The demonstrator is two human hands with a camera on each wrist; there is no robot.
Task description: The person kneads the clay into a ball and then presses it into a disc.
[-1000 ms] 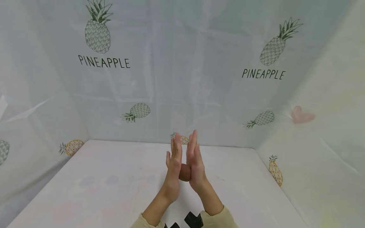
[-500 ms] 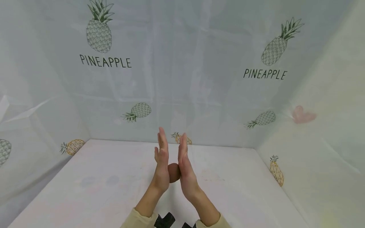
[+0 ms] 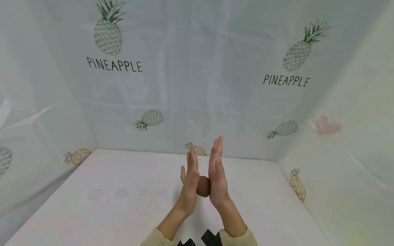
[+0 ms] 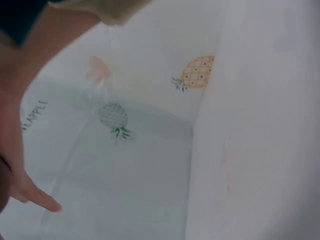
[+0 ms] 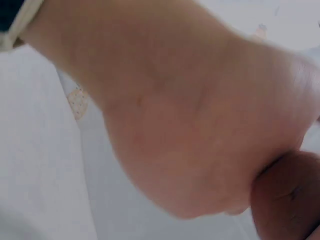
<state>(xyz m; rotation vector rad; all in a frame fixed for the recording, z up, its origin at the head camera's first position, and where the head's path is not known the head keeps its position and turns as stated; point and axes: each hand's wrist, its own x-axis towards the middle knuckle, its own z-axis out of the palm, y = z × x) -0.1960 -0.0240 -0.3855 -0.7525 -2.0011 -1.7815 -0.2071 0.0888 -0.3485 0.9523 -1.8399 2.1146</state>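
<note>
Between the two palms sits a rounded brown ball (image 3: 203, 186) that looks like clay. My left hand (image 3: 189, 186) stands upright on its left, fingers straight, palm against it. On the ball's other side my right hand (image 3: 218, 182) is also upright with straight fingers, its palm touching the ball. Both hands are raised over the white table. The right wrist view shows the ball (image 5: 286, 197) close up, with a small crease in its surface, against the heel of a hand. Only a dark sliver of it appears at the left edge in the left wrist view.
A white tabletop (image 3: 129, 191) with faint pale marks lies beneath the hands. Pale sheeting (image 3: 197, 85) printed with pineapples hangs behind it and along both sides. Black straps (image 3: 211, 237) sit near the cream sleeve cuffs (image 3: 238, 238).
Both hands and the ball between them shifted left by half a second ago, then came back right, ending slightly right of where they were a second ago. The fingers stay straight.
</note>
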